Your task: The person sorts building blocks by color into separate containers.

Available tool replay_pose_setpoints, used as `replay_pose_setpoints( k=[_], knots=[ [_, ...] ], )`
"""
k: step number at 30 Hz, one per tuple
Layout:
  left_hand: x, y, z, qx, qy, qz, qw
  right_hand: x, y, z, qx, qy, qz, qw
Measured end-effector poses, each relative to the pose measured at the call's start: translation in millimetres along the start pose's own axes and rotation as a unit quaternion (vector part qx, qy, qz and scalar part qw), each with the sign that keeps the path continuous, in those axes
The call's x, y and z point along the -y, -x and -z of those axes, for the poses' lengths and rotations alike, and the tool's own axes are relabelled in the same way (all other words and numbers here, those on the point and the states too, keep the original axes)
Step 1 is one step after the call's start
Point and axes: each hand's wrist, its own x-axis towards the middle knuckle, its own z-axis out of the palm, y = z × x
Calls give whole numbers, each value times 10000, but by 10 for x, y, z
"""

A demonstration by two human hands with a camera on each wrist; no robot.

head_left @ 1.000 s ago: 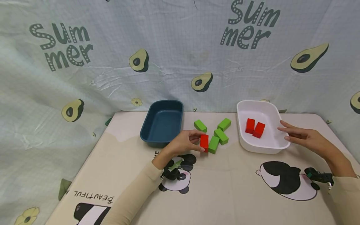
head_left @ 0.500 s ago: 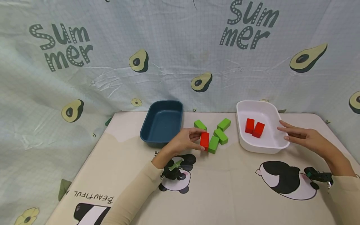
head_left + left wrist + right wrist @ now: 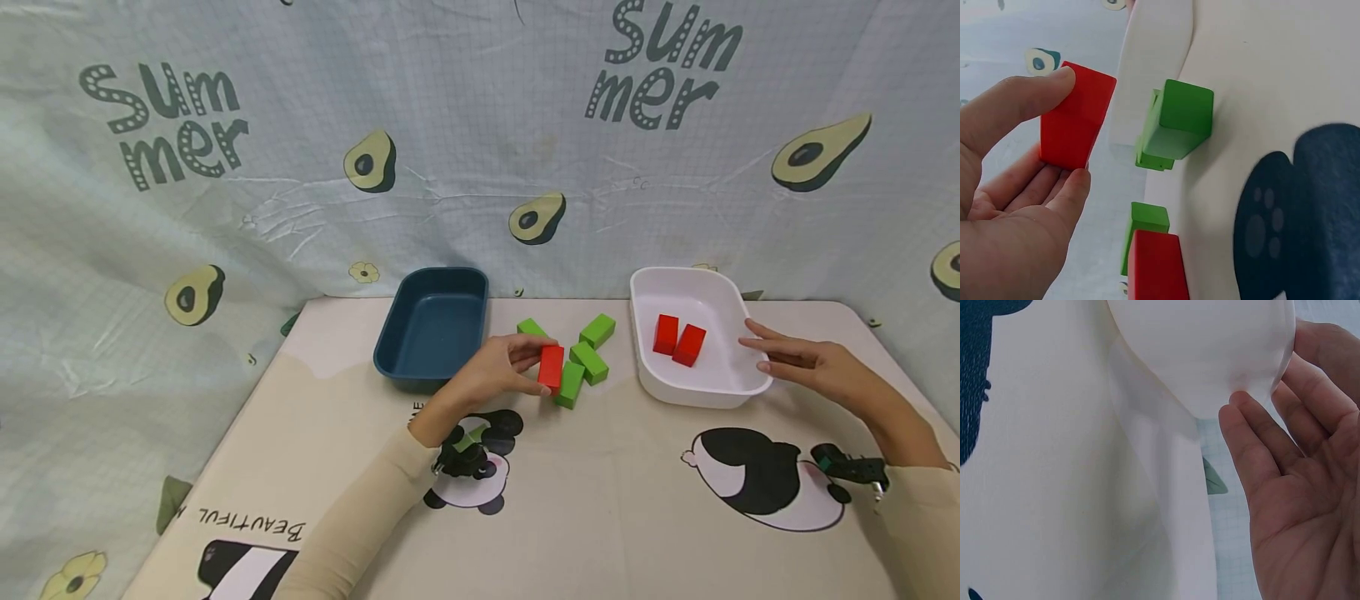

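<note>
Red oblong block (image 3: 551, 369), pinched by the left grip (image 3: 495, 367) left of the white plastic tub (image 3: 697, 397), should clear green oblong blocks (image 3: 589, 363) when moved; the right grip (image 3: 821, 371), fingers extended, touches the tub.

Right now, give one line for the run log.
left hand: holds red block; right hand: touches white bin; inside bin: two red blocks; table: four green blocks, another red block; blue bin: left of green blocks
</note>
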Motion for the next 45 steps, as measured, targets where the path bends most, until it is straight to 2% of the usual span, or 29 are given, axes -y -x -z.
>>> replay_pose_setpoints(
  k=[12, 24, 37, 45],
  knots=[
    [-106, -84, -74, 163, 118, -390, 9990, -2, -1, 6, -49, -48, 80, 9999],
    [-180, -108, -115, 151, 100, -368, 9992, -15, -12, 0, -62, -4, 89, 9999],
    [-248, -160, -173, 234, 59, -553, 9982, -1, -1, 12, -79, -47, 199, 9998],
    [-292, -199, -215, 259, 41, -622, 9977, -5, 0, 17, -54, 16, 83, 9999]
  ],
)
